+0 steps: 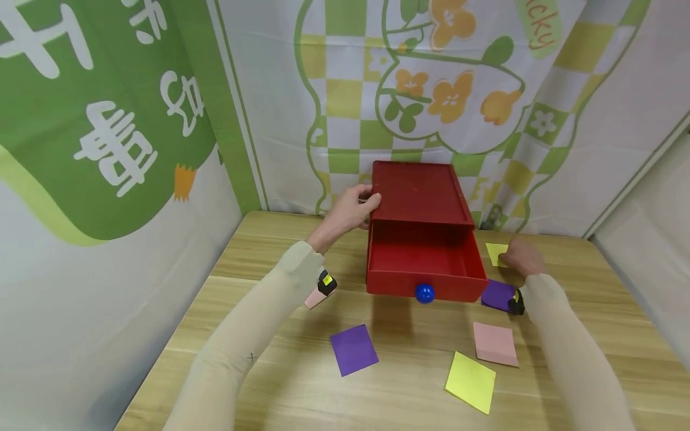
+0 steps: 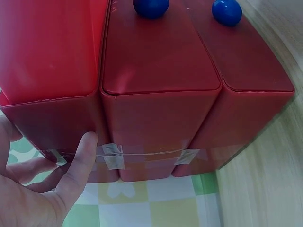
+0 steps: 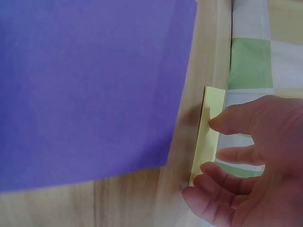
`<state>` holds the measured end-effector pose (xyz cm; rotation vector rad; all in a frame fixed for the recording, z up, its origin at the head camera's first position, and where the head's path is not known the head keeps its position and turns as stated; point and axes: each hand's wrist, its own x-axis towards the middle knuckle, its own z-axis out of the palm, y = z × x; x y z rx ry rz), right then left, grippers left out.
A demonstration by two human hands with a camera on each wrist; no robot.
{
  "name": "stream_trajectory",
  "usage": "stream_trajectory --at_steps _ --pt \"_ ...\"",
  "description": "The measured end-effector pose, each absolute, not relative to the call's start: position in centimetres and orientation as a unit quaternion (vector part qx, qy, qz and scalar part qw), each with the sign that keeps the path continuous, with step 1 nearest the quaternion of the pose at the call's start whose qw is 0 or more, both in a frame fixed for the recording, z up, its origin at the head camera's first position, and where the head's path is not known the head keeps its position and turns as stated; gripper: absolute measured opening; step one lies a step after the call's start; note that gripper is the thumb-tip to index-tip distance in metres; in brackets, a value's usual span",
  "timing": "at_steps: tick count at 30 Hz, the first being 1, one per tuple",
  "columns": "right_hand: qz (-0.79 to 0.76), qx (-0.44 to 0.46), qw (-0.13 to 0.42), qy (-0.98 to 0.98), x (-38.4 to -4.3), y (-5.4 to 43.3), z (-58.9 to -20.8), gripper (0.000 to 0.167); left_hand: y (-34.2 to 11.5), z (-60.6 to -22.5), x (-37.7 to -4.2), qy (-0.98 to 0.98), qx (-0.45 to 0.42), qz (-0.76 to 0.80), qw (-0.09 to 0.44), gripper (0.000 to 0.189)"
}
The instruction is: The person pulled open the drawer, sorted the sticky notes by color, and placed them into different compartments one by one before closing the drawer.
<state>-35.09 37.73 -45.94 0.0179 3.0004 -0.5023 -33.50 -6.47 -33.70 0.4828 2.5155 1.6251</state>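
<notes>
A dark red drawer box stands against the back curtain, its top drawer pulled out, with a blue ball knob on the front. At the box's upper left side is my left hand. In the left wrist view, one extended finger touches the side panel, while other fingers reach round the back. My right hand is over a yellow sticky note beside the box. In the right wrist view, its fingers are loosely bent, with a fingertip at the yellow paper and a gap between thumb and fingers.
Purple, pink and yellow notes lie on the wooden table. Another purple note sits under the right wrist, and a pink one by the left wrist. Curtains enclose the table.
</notes>
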Motion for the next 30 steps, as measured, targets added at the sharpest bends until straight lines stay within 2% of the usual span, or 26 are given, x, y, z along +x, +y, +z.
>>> stream_trajectory --at_steps 16,23,30 --pt "-0.152 0.015 0.060 0.986 -34.9 37.6 -45.7 0.021 -6.5 -33.9 -33.5 0.829 0.161 0.534 0.052 0.057" --pt "-0.156 0.028 0.086 0.984 -34.8 37.7 -45.2 0.021 -6.5 -33.8 -33.4 0.827 0.161 0.536 0.050 0.058" --pt "-0.192 0.021 0.098 0.976 -35.0 38.3 -45.0 0.031 -6.5 -33.9 -33.5 0.825 0.158 0.539 0.056 0.058"
